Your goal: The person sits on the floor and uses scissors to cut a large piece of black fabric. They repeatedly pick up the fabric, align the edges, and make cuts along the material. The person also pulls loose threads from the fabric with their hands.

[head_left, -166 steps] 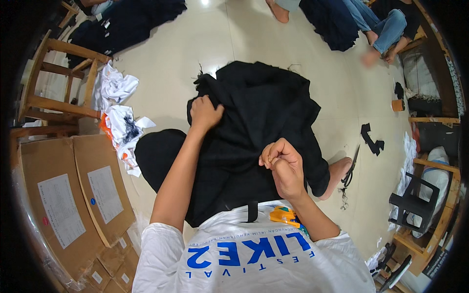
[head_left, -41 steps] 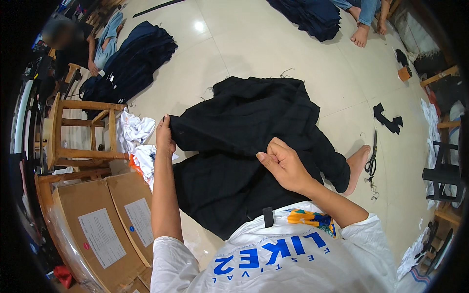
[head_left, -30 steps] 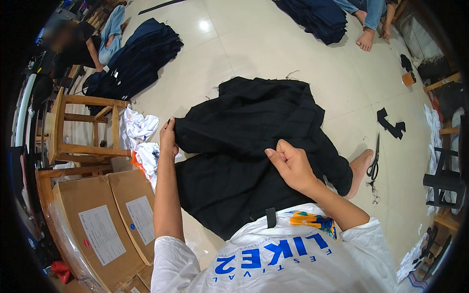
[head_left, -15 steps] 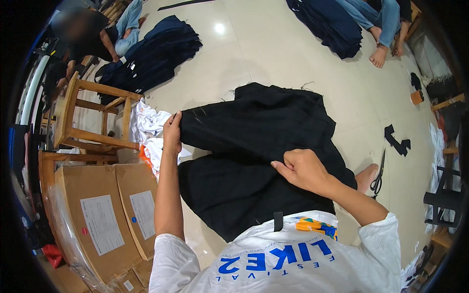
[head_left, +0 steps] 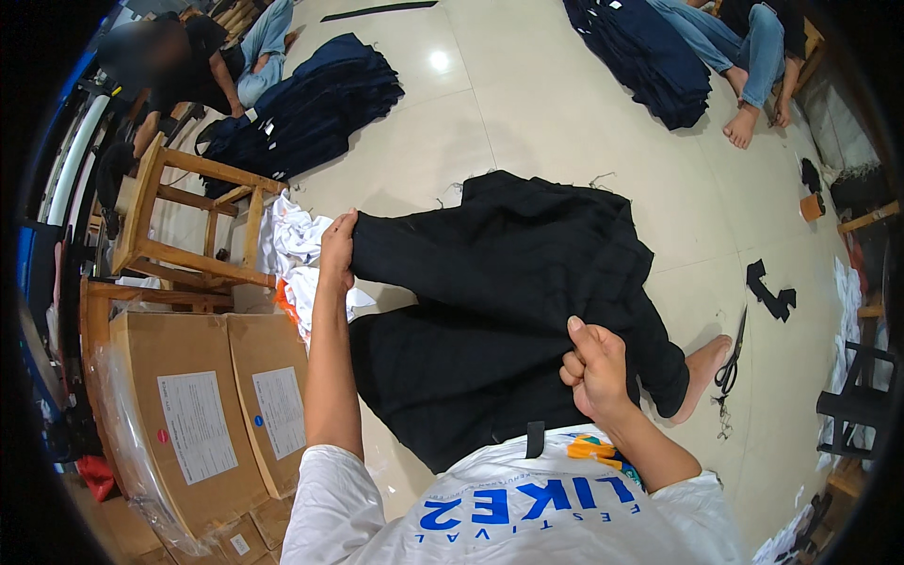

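Black cloth (head_left: pixel 556 226), perhaps a garment, lies in folds across my lap and the floor in front. One narrow end of it stretches to the left, where my left hand (head_left: pixel 338 250) is closed on its edge. Over the near part of the cloth my right hand (head_left: pixel 595 367) is a closed fist with the thumb pointing up. Whatever those fingers may hold is hidden. Loose threads stick out along the cloth's far edge. Black shears (head_left: pixel 732 363) lie beside my bare right foot (head_left: pixel 704 372).
Wooden stools (head_left: pixel 202 212) and cardboard boxes (head_left: pixel 184 395) stand at left, near white cloth (head_left: pixel 299 240). Dark blue garment piles (head_left: pixel 311 104) lie farther off, with two seated people (head_left: pixel 268 47) nearby. A black scrap (head_left: pixel 770 292) lies at right.
My right hand has drawn back toward me and turned thumb-up, its fingers still closed. My left hand keeps its hold on the cloth. The whole view has shifted slightly.
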Demonstrator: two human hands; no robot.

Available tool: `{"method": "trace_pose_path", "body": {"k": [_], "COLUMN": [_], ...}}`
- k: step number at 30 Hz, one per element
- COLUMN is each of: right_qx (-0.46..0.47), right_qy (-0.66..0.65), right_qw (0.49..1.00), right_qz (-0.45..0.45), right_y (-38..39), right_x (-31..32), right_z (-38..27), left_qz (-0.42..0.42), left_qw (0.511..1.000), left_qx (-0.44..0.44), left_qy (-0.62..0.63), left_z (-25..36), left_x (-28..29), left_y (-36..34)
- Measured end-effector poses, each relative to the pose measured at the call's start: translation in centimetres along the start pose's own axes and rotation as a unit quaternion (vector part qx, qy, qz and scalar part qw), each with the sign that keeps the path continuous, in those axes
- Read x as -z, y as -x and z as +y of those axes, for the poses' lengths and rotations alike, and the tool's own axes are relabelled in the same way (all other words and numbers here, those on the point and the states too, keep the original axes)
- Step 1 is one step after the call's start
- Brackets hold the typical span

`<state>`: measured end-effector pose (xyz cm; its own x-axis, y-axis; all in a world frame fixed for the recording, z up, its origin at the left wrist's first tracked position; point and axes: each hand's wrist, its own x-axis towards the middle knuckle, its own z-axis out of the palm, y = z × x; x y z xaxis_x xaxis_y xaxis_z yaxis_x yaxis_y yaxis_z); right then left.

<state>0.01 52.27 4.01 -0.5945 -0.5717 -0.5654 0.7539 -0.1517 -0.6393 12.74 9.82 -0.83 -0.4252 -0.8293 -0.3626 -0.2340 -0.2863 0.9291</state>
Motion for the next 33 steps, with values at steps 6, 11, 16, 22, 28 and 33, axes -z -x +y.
{"method": "trace_pose_path", "body": {"k": [6, 11, 16, 22, 28, 33], "right_qx": [0.024, -0.023, 0.013, -0.034, 0.067, 0.067], "right_qy": [-0.118, -0.049, -0.032, -0.058, -0.250, 0.195], "right_qw": [0.992, 0.996, 0.999, 0.998, 0.966, 0.888], "right_qz": [0.019, -0.066, 0.001, -0.001, -0.026, 0.411], "right_y": [-2.0, -3.0, -0.9, 1.8, 2.8, 14.7], "right_x": [-0.2, -1.0, 1.2, 3.2, 22.4, 48.9], "right_z": [-1.8, -2.4, -1.6, -1.3, -7.4, -14.5], "left_qz": [-0.016, -0.004, 0.057, -0.027, 0.063, -0.072], "left_qw": [1.000, 0.999, 0.994, 0.994, 0.993, 0.973], "left_qx": [-0.004, -0.018, -0.070, -0.043, -0.081, -0.116], "left_qy": [0.008, -0.031, -0.064, -0.101, -0.063, -0.189], "left_z": [0.7, -1.2, -2.9, -3.4, -0.4, 7.2], "left_x": [-2.7, -1.3, 1.3, 2.4, 7.1, 1.8], "left_y": [1.3, 1.6, -0.1, -2.8, -5.8, -4.4]}}
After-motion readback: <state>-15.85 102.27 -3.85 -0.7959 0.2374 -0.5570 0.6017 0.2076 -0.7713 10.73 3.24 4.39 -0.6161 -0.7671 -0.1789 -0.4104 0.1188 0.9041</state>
